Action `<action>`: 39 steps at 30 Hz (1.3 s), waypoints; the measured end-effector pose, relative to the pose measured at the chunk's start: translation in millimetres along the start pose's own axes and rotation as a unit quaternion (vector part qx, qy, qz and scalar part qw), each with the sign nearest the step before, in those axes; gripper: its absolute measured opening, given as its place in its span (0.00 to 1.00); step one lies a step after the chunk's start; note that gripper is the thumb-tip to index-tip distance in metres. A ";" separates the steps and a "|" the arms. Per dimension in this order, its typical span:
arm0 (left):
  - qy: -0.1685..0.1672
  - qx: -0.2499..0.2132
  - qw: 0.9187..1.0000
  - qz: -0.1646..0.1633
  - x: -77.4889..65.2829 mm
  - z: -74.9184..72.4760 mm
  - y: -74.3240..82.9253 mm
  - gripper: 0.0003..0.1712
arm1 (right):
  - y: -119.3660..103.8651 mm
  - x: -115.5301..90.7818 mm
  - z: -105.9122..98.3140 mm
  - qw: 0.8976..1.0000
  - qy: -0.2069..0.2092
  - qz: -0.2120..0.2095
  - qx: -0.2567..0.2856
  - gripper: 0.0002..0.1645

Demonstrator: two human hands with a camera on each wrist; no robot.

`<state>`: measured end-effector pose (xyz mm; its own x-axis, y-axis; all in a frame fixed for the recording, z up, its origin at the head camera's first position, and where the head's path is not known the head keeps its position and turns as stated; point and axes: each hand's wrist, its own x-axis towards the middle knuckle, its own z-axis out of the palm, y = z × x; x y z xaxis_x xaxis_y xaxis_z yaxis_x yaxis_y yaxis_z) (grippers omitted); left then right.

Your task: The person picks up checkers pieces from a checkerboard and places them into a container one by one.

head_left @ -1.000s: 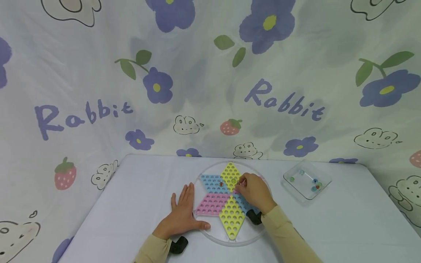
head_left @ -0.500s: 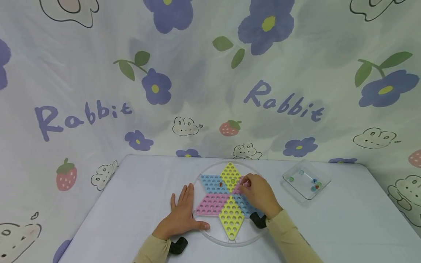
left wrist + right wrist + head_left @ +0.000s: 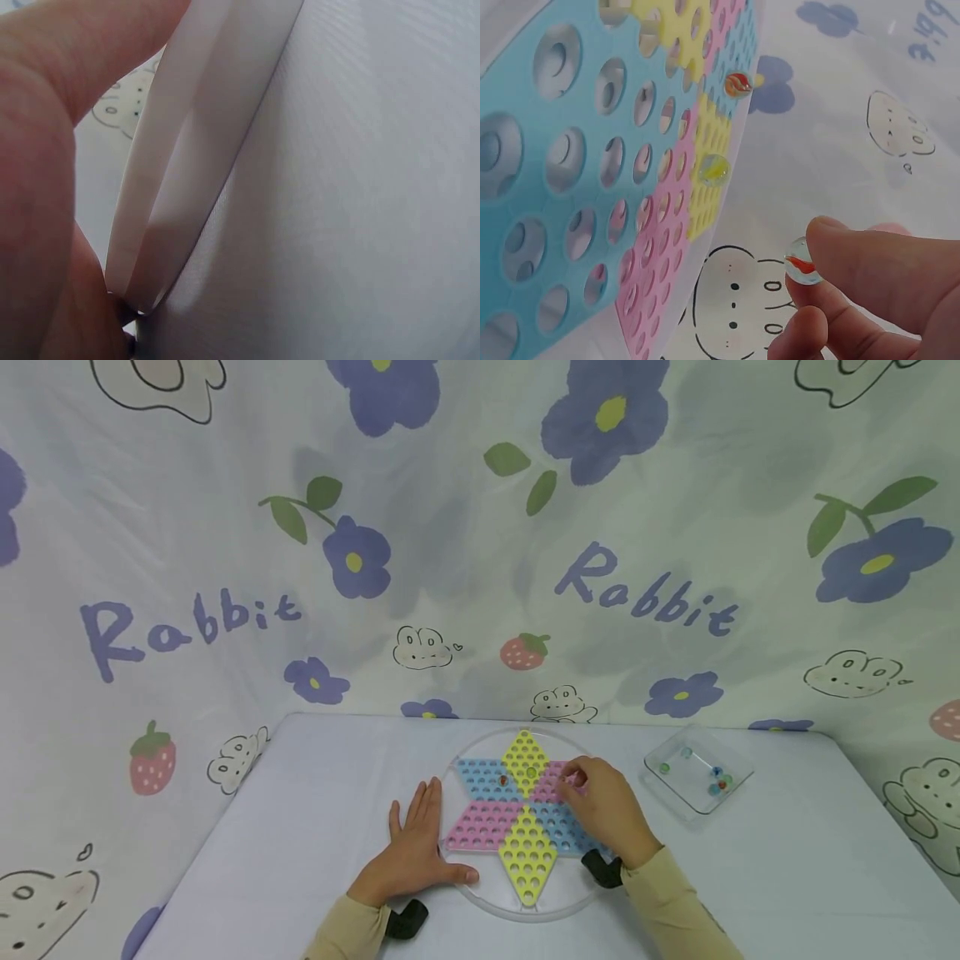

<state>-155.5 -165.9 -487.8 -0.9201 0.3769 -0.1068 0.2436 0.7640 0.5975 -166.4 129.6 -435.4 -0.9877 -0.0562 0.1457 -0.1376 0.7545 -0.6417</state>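
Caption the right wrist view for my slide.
Right grip pinching a clear, red-swirled marble near a blue, pink and yellow holed board.

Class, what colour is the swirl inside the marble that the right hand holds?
Orange-red; the marble shows best in the right wrist view.

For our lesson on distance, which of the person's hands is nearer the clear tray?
Right. The right hand pinches a marble over the board, on the side towards the clear tray; the left hand is at the opposite edge, farther away.
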 end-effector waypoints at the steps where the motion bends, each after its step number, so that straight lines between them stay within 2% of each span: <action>1: 0.000 -0.001 1.000 0.000 0.0 0.1 -0.2 0.85 | 0.6 -0.6 -0.9 1.000 0.002 -0.001 0.001 0.09; 8: 0.001 0.006 1.000 -0.003 0.8 1.8 -3.1 0.85 | 7.6 -6.0 -9.2 1.000 0.010 -0.004 -0.002 0.10; 17: 0.004 0.010 1.000 0.003 1.3 2.8 -4.0 0.85 | 24.0 -9.6 -20.0 0.998 0.051 -0.046 -0.015 0.10; 39: 0.011 0.011 1.000 0.002 1.2 4.4 -5.0 0.86 | 61.2 -19.4 -45.9 0.992 0.109 -0.051 -0.034 0.11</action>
<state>-156.5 -166.9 -494.4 -0.9255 0.3688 -0.0864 0.2539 0.7732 0.5811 -152.3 206.9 -443.0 -0.9282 0.0020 0.3721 -0.2244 0.7947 -0.5640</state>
